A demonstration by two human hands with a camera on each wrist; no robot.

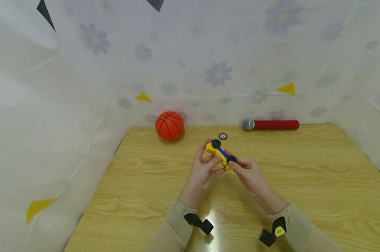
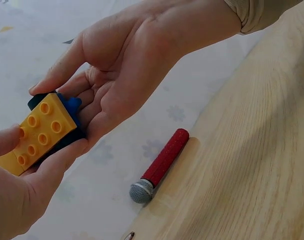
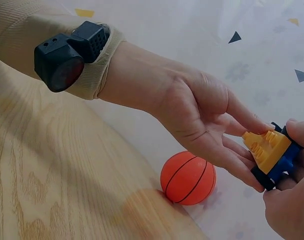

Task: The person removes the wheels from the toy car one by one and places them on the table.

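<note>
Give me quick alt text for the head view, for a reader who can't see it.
Two hands, left hand and right hand, hold a yellow and blue toy block car with black wheels above a wooden table. Behind it lie a basketball, a small round disc and a red microphone.

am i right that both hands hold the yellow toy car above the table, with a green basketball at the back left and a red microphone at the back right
Nearly. The basketball is orange, not green, as the head and right wrist views show. The rest stands: left hand and right hand hold the yellow toy car above the table, red microphone at the back right.
</note>
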